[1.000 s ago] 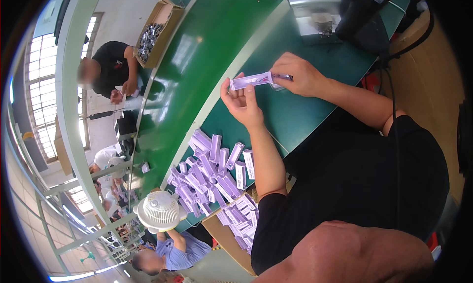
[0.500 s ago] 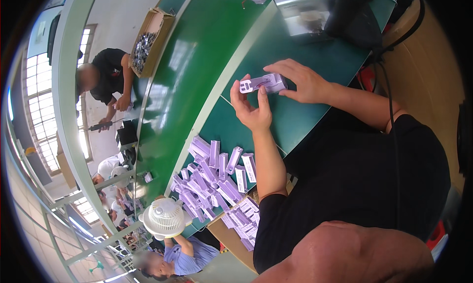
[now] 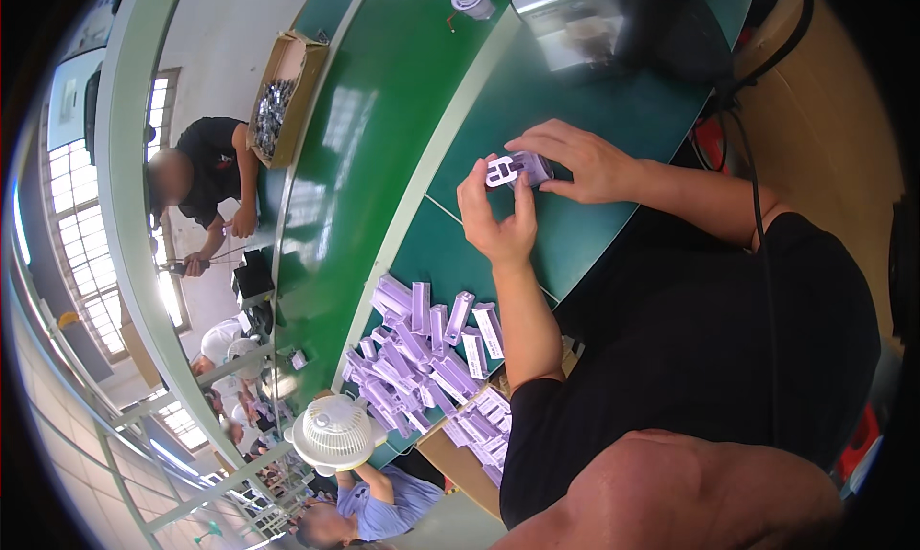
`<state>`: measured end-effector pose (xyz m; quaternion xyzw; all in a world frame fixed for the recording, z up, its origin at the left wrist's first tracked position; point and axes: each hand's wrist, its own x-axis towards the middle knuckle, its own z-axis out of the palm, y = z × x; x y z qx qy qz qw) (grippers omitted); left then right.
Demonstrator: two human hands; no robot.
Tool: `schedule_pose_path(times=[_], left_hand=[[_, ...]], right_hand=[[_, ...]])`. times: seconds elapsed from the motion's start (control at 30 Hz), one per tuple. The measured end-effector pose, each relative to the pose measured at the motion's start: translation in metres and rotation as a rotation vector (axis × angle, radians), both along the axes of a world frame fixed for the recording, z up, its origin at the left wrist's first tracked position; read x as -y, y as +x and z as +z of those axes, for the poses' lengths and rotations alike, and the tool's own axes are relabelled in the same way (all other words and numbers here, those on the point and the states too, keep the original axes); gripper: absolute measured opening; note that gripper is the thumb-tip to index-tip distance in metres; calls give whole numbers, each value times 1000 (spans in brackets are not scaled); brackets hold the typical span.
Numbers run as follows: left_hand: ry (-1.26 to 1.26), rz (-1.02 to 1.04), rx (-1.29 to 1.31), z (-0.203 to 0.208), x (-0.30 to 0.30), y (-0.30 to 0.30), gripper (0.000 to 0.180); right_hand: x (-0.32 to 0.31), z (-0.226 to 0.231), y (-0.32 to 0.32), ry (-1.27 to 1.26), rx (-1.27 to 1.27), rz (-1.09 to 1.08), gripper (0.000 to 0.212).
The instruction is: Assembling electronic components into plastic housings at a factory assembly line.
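Little purple case pinched between two hands, middle of the frame

So the purple case is just above and right of the center, over the green table, with its white slotted end turned to the left. The left hand has that white end between thumb and curled fingers, only as far apart as the case is thick. The right hand has the other end, with the fingers along the top and the thumb at the lower edge. Its grip is wider and looser, and I can't tell how hard it presses.

Below the left hand, toward the bottom middle, there's a messy pile of purple cases, some crossing over each other. A cardboard box sits just beside it, with more of the same inside.

A white fan stands at lower left, near the pile. Way up top there's a small round white part with a reddish wire. Upper left has a carton of small shiny bits, right by a co-worker in a black shirt.
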<state>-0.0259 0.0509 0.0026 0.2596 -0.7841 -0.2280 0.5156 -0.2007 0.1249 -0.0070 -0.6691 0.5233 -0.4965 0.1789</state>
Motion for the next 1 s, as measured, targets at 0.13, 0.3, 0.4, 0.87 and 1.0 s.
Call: schedule_pose_path(times=[0.13,0.3,0.4,0.87,1.0], left_hand=[[-44,66,-9,0,-2,-1,59],[-33,79,3,-2,1,-1,61],[-46,86,48,3,1,-2,61],[275,-214,-70,-9,9,0,65],[392,-326,-118,-9,7,3,64]], right_hand=[[-1,1,0,-25,-8,13,70],[-1,-4,-2,-54,-29,10,71],[-3,-2,-2,-77,-38,-9,68],[2,109,-75,-686,803,-429,76],[52,92,-103,-883,1256,975,82]])
